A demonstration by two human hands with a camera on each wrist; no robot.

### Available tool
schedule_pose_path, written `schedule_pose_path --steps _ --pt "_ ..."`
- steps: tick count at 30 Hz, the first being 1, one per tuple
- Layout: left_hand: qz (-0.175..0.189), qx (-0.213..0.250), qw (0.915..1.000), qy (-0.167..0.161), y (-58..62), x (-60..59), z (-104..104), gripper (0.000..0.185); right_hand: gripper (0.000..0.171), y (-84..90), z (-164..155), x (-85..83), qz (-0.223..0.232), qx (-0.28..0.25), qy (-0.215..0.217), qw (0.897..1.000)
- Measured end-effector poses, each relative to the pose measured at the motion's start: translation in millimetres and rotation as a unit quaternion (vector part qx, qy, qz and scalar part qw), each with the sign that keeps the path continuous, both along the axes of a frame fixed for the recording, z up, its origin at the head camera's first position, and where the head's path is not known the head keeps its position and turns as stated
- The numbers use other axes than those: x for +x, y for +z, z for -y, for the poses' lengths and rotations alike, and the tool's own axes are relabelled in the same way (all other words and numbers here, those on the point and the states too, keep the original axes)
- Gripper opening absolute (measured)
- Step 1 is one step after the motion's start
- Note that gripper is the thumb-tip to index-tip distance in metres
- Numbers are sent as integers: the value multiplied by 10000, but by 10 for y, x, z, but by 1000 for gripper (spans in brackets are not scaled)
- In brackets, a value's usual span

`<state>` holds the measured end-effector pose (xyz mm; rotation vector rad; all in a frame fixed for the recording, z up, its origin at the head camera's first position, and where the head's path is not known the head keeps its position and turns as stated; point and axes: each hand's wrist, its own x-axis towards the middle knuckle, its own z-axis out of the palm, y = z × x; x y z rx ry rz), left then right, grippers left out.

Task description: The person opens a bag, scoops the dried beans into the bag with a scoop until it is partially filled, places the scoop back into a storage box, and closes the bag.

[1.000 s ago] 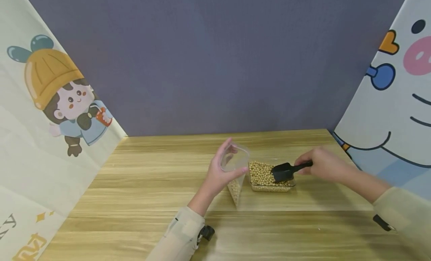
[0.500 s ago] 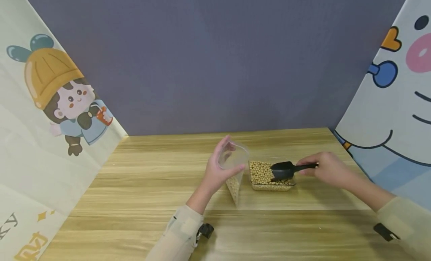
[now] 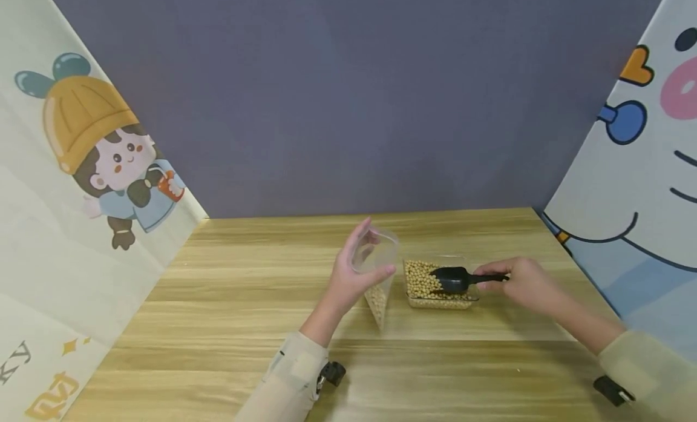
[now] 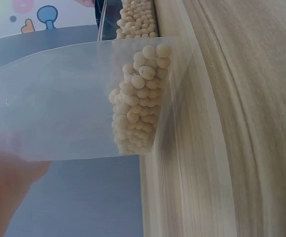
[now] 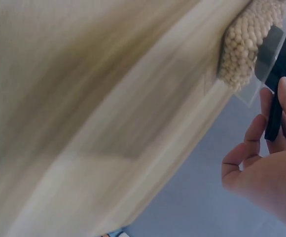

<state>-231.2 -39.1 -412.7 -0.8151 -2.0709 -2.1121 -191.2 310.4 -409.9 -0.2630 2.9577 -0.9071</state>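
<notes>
My left hand [image 3: 351, 278] grips a clear plastic bag [image 3: 377, 270] by its open top, holding it upright on the wooden table [image 3: 229, 301]. A small heap of soybeans [image 4: 139, 98] lies in the bag's bottom corner. Right beside it stands a clear rectangular tray [image 3: 438, 284] full of soybeans [image 3: 419, 278]. My right hand [image 3: 520, 280] pinches the handle of a black scoop [image 3: 456, 280], whose bowl lies low in the tray's beans. In the right wrist view the scoop [image 5: 276, 74] shows through the tray wall, with my fingers [image 5: 261, 128] curled on its handle.
A grey wall stands behind the table. Cartoon-printed panels close in the left side [image 3: 81, 168] and the right side [image 3: 642, 155]. Bare wood stretches to the left of the bag and along the front edge.
The scoop has dropped from a raised tilt above the tray to lie flat in the beans, and my right hand has moved slightly down. The left hand and bag stay put.
</notes>
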Motion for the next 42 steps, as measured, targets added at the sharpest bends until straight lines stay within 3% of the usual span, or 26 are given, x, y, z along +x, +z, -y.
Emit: schedule_pose_path --steps 9,16,30,37,42 --pt "11 5 10000 -29 2 -3 -5 103 45 -31 113 -15 160 -115 -265 9995" --pt "34 3 10000 -8 13 1 -5 102 46 -41 213 -32 320 -490 -292 9979" --pt "31 -15 10000 -41 6 13 7 104 36 -89 317 -155 -277 52 7 9996" --pt "10 -20 10000 -43 -15 5 12 104 35 -105 308 -184 -647 471 139 9967" --pt "1 -7 10000 -47 -22 3 27 106 32 -109 282 -204 -774 499 344 9952"
